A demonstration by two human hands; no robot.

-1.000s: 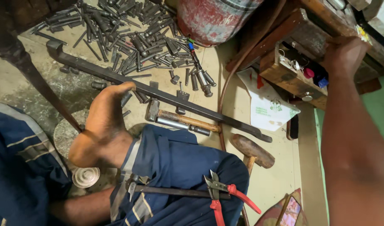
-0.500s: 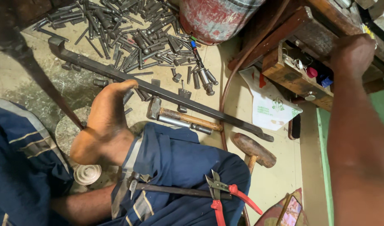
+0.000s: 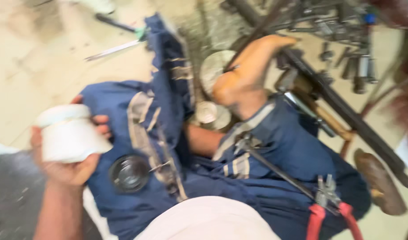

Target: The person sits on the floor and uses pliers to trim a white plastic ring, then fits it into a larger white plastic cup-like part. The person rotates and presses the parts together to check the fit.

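Note:
My left hand [image 3: 68,166] is shut around a white cylindrical jar [image 3: 64,133], held over my left knee at the left of the blurred head view. A dark round lid [image 3: 129,173] lies on my blue trousers [image 3: 279,151] just right of that hand. Red-handled pliers [image 3: 330,204] and a thin metal rod [image 3: 275,169] rest on my right thigh. My bare foot [image 3: 253,75] is propped against a long dark metal bar [image 3: 346,115]. Only a dark blur of my right arm [image 3: 404,111] shows at the right edge; its hand is not discernible.
A pile of bolts and metal pieces [image 3: 342,26] lies on the floor at the top right. A hammer [image 3: 319,111] and a brown wooden mallet head [image 3: 379,182] lie beside the bar. A thin tool [image 3: 113,49] lies on the pale floor at the upper left.
The view has swung left and blurred. My left hand with the white jar has come into sight. My right arm, earlier reaching to the wooden shelf, has slid to the frame's edge.

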